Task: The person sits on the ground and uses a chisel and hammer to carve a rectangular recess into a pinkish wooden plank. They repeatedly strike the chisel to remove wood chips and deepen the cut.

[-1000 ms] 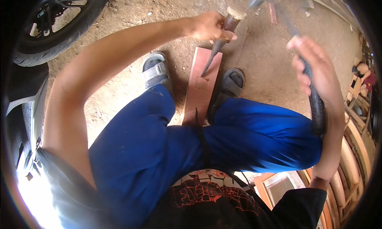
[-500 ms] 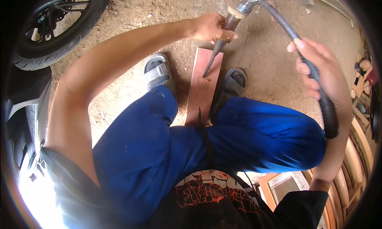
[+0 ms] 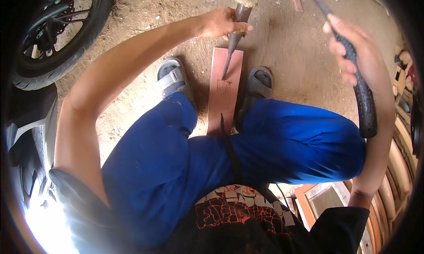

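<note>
My left hand (image 3: 223, 23) is closed round the handle of a wood chisel (image 3: 234, 42), whose butt end is frayed and pale. The chisel leans, its tip touching a reddish wooden board (image 3: 217, 104) at a small rough cut. The board lies lengthwise between my feet, its near end running under my trousers. To the right, my right hand (image 3: 353, 51) grips the black handle of a hammer (image 3: 365, 105). The hammer's shaft points up and away, and its head is beyond the upper edge of the picture.
A motorcycle wheel (image 3: 84, 46) stands at the upper left. My sandalled feet flank the board on the dirt ground (image 3: 291, 46). A small wood offcut (image 3: 296, 0) lies at the far side. Curved wooden pieces (image 3: 394, 179) and a wooden frame (image 3: 304, 200) are at the right.
The hammer has lifted off the chisel's butt, and its head has left the picture at the top. The chisel and my left hand show slightly further left and up; the tip stays on the board.
</note>
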A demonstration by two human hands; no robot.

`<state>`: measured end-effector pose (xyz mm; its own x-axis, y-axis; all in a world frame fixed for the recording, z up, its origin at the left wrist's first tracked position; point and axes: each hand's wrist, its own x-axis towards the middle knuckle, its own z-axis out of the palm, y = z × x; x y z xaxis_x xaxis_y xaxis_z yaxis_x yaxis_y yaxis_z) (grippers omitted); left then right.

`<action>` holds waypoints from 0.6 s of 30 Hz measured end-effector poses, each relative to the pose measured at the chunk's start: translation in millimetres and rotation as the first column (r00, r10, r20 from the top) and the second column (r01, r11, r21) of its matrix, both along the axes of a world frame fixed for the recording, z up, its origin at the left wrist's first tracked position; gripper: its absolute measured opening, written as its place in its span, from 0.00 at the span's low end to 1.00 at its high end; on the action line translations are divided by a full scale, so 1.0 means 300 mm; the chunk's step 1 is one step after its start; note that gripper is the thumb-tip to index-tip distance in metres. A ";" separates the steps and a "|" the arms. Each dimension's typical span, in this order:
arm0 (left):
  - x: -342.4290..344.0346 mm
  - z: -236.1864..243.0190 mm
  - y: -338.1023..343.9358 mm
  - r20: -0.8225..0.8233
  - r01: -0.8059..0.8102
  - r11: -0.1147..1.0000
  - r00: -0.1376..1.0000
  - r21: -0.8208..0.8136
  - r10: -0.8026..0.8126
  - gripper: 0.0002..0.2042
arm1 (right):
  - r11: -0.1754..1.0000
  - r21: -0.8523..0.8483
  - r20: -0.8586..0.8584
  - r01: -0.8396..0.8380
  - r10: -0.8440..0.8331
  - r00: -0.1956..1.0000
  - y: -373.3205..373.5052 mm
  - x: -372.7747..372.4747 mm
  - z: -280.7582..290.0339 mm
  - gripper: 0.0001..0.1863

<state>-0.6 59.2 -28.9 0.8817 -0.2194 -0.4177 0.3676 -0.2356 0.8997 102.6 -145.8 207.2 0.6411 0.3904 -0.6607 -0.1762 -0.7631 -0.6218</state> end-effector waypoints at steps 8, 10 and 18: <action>0.020 -0.001 -0.020 0.004 0.050 0.998 0.999 0.027 -0.050 0.30 | 0.988 -0.143 -0.095 -0.064 0.050 0.994 0.030 -0.025 -0.032 0.16; 0.031 -0.005 -0.032 0.024 0.051 0.998 0.998 0.039 -0.052 0.29 | 0.999 -0.043 -0.041 -0.030 0.028 0.999 0.023 0.001 -0.026 0.15; 0.031 -0.028 -0.041 0.001 0.027 0.999 1.000 -0.028 -0.027 0.29 | 0.983 -0.158 -0.099 -0.098 0.083 0.992 0.017 -0.002 0.005 0.15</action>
<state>8.6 47.0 -37.3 0.8755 -0.2552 -0.4103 0.3606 -0.2199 0.9064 101.9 -140.7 208.6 0.5416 0.3267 -0.7745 -0.1524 -0.8680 -0.4727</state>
